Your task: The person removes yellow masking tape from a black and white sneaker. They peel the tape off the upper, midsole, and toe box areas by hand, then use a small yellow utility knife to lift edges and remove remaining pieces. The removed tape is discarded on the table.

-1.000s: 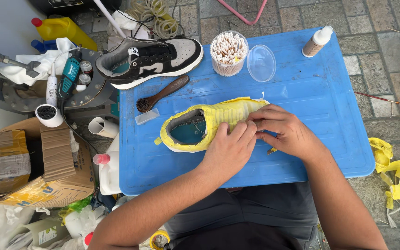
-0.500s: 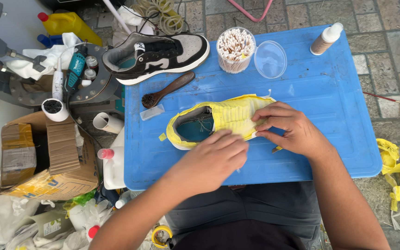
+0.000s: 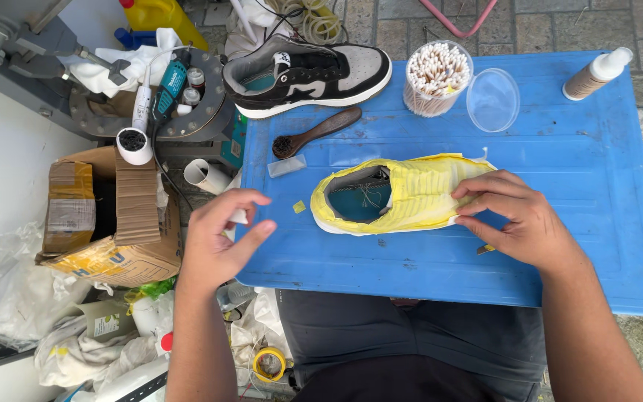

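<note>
A shoe wrapped in yellow masking tape (image 3: 403, 195) lies on its side on the blue table (image 3: 560, 164), opening toward the left. My right hand (image 3: 511, 219) rests on its toe end, fingers pressing the tape, with a small dark tool partly hidden under the palm. My left hand (image 3: 221, 234) hovers off the table's left edge, fingers apart and holding nothing. A small scrap of yellow tape (image 3: 299, 207) lies on the table between that hand and the shoe.
A black, grey and white sneaker (image 3: 306, 74), a wooden brush (image 3: 318, 132), a tub of cotton swabs (image 3: 437, 78), its clear lid (image 3: 493, 98) and a squeeze bottle (image 3: 597, 74) sit at the back. A cardboard box (image 3: 106, 216), rags and tools crowd the left floor.
My left hand has lifted off the taped shoe and moved left, past the table edge. The right hand stays on the toe end.
</note>
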